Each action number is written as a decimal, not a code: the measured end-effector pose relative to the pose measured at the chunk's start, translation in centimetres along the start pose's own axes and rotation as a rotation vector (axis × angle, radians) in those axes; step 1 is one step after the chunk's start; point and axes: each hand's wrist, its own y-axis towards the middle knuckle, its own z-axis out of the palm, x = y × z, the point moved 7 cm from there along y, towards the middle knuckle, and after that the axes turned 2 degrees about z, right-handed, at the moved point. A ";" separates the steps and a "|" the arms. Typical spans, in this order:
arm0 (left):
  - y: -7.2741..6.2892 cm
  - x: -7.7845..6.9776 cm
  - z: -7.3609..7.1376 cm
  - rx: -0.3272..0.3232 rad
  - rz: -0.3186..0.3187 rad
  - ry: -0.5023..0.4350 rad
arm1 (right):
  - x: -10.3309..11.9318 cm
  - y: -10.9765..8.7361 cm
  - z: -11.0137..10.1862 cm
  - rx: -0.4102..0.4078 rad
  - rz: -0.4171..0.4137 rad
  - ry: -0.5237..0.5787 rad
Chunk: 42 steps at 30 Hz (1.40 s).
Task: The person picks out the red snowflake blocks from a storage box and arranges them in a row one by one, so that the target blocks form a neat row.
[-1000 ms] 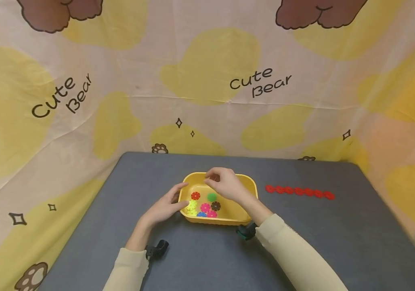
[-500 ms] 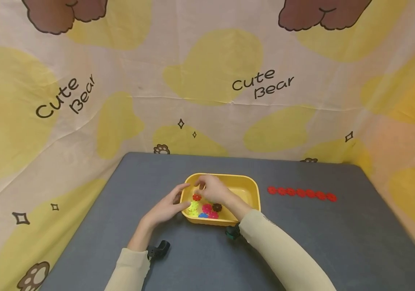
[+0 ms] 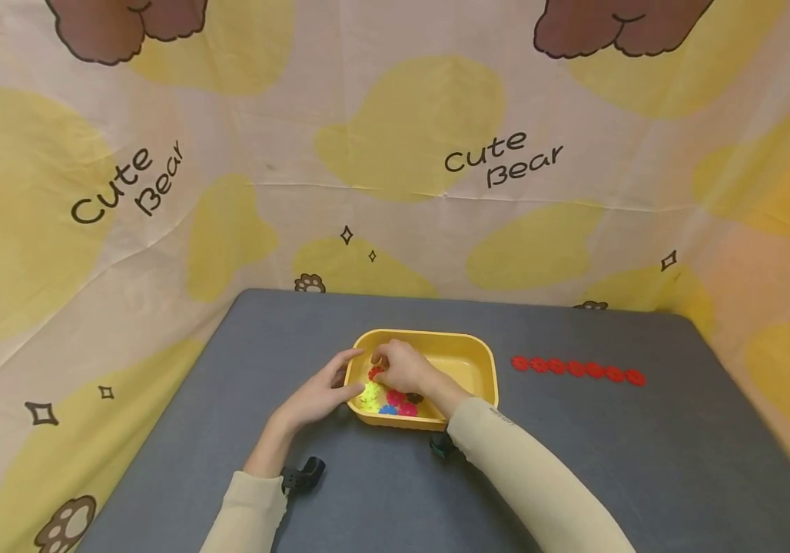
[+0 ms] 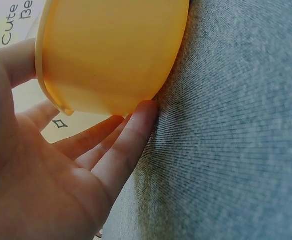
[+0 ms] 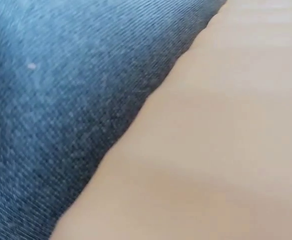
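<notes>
A yellow plastic basin (image 3: 464, 369) stands on the table, with my left hand (image 3: 312, 395) holding its left end. In the left wrist view the thumb hooks at the rim and the fingers of my left hand (image 4: 61, 170) lie against the outer wall of the basin (image 4: 111, 55). My right hand (image 3: 405, 367) reaches inside, thumb and forefinger pinching a red snowflake disc (image 3: 373, 373). Around it lie yellow discs (image 3: 370, 397), pink discs (image 3: 396, 398), a blue disc (image 3: 388, 410) and a dark brown disc (image 3: 414, 398), partly covered by the hand.
Right of the basin, a row of several red snowflake discs (image 3: 576, 369) runs along the grey table (image 3: 367, 499). A printed cloth (image 3: 395, 153) hangs behind and at the sides. The right wrist view holds mostly blurred pale surface and the table's fabric (image 5: 61, 100).
My right hand has moved left and down into the basin, and its fingers have closed at the red disc. The green disc is now hidden. My left hand keeps its place.
</notes>
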 end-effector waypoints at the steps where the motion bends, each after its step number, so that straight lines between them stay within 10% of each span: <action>1: 0.0 0.0 0.0 -0.001 -0.001 0.003 | 0.0 0.0 0.1 0.003 0.007 -0.014; 23: 0.1 0.1 0.0 0.001 -0.002 -0.012 | -0.7 -0.3 0.6 0.019 0.077 -0.005; 42: 0.4 0.4 0.1 0.012 0.011 0.001 | 0.9 -3.4 -3.5 0.022 0.042 0.113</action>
